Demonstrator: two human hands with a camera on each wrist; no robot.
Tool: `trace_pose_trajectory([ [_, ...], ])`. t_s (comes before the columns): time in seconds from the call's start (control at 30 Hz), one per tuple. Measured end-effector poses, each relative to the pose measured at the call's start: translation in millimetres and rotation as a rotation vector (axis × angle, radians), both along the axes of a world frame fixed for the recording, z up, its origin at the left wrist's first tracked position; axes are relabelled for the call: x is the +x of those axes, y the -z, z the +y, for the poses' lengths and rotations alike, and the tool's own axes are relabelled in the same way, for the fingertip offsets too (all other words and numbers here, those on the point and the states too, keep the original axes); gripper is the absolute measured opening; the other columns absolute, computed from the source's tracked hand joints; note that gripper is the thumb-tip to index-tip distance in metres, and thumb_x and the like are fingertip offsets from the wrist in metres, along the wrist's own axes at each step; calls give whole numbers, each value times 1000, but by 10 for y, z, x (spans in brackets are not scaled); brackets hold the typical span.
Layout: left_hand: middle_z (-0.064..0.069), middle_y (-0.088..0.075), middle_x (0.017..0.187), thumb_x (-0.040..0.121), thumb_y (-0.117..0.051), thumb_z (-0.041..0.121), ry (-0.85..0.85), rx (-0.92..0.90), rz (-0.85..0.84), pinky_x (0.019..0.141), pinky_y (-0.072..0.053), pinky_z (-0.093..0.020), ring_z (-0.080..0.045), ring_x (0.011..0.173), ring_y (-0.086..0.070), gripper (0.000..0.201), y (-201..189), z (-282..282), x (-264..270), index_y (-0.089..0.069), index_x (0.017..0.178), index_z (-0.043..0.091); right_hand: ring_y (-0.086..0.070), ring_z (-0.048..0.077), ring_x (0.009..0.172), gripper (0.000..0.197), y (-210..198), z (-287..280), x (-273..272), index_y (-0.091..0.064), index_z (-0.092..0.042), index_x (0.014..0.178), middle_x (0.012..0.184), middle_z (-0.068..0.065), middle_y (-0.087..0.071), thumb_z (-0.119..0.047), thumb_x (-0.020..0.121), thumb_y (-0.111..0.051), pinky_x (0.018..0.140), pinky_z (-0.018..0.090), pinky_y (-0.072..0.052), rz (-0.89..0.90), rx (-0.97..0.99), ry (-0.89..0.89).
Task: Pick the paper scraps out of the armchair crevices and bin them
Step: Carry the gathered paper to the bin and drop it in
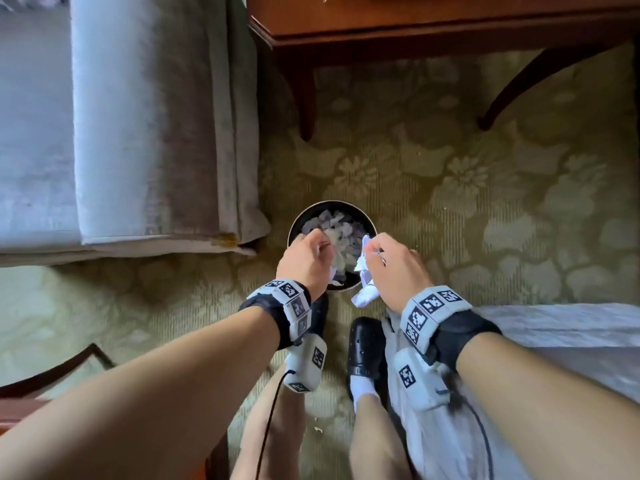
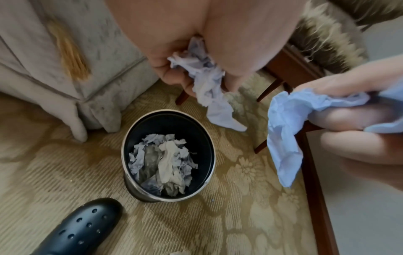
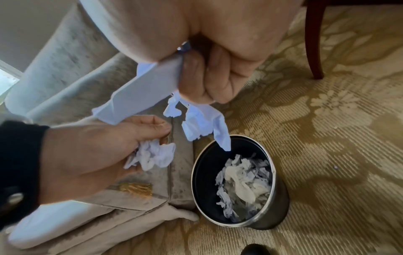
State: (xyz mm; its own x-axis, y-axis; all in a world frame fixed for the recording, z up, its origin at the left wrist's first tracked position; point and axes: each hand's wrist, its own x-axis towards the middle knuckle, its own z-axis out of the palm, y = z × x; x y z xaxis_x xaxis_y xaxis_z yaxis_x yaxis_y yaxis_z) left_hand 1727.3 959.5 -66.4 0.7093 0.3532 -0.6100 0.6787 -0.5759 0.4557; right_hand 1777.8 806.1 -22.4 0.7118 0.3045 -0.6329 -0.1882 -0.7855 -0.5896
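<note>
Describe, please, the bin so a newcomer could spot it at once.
Find the grey armchair on the patterned carpet. By its front corner stands the bin, beneath both hands. It is the only round, dark container, metal-rimmed and holding crumpled paper scraps.

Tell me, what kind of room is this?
Probably a hotel room or a sitting room: a soft grey armchair, flowery green carpet, a dark wooden table and a small round bin.

Bin [image 1: 294, 225] on the carpet [image 1: 485, 209] — armchair [image 1: 145, 126] left, wooden table [image 1: 433, 26] behind.
</note>
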Motion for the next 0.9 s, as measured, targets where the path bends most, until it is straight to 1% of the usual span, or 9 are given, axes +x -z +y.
trace_pose_trajectory([
  [0.1, 2, -52, 93, 94, -48, 32, -60, -21, -1, 67, -36, -28, -16, 78, -52, 12, 435, 68, 30, -51, 82, 34, -55, 17, 66, 17, 329, 11, -16, -52, -23, 84, 62, -6, -60, -17, 96, -40, 55, 27, -38, 19, -15, 20],
  [0.2, -2, -54, 98, 93, -49, 31, -82, -70, -43, 62, -34, -25, -16, 77, -55, 17, 674, 85, 51, -49, 77, 38, -55, 20, 73, 16, 497, 2, -29, -53, -22, 87, 68, -6, -61, -17, 94, -39, 54, 25, -34, 41, -51, 13],
  [0.27, -2, -51, 106, 95, -51, 29, -70, -100, -60, 67, -33, -23, -15, 85, -52, 14, 697, 79, 79, -52, 82, 33, -55, 22, 76, 16, 547, 15, -19, -53, -22, 87, 70, -6, -61, -18, 94, -39, 53, 25, -33, 54, -67, 11],
  [0.43, 5, -43, 118, 94, -57, 21, -38, -133, -164, 79, -31, -10, -6, 100, -44, 8, 621, 140, 137, -60, 86, 22, -56, 16, 70, 16, 525, 114, 58, -51, -20, 85, 66, -4, -65, -16, 94, -39, 54, 20, -37, 32, -34, 15],
  [0.53, 6, -43, 113, 95, -58, 17, -60, -146, -209, 72, -28, 4, 1, 93, -43, 9, 535, 214, 172, -64, 89, 14, -55, 16, 69, 15, 509, 207, 98, -51, -20, 91, 63, -3, -63, -19, 96, -37, 56, 25, -39, 47, -18, -3],
  [0.6, 5, -45, 113, 96, -58, 19, -62, -151, -239, 72, -27, 6, 5, 89, -42, 11, 502, 267, 187, -64, 89, 13, -58, 19, 76, 17, 524, 268, 124, -50, -21, 98, 67, 0, -66, -24, 99, -33, 65, 31, -45, 47, -21, -24],
  [0.67, 4, -49, 114, 96, -58, 22, -53, -146, -247, 73, -26, 4, 4, 91, -40, 10, 510, 325, 188, -62, 88, 16, -60, 22, 85, 21, 545, 328, 150, -50, -19, 102, 69, 3, -68, -25, 100, -30, 75, 35, -48, 44, -23, -43],
  [0.83, 0, -53, 108, 96, -55, 21, -34, -154, -248, 73, -30, -6, -4, 94, -42, 10, 578, 403, 133, -58, 87, 19, -58, 28, 90, 25, 723, 458, 176, -49, -14, 104, 88, 5, -67, -25, 101, -27, 73, 35, -44, 15, -99, -78],
  [0.9, -1, -55, 98, 96, -55, 21, -59, -186, -249, 73, -37, -22, -12, 89, -47, 12, 611, 424, 71, -56, 85, 19, -56, 26, 95, 25, 805, 494, 147, -48, -15, 111, 94, 2, -70, -21, 101, -26, 72, 34, -42, 48, -121, -86],
])
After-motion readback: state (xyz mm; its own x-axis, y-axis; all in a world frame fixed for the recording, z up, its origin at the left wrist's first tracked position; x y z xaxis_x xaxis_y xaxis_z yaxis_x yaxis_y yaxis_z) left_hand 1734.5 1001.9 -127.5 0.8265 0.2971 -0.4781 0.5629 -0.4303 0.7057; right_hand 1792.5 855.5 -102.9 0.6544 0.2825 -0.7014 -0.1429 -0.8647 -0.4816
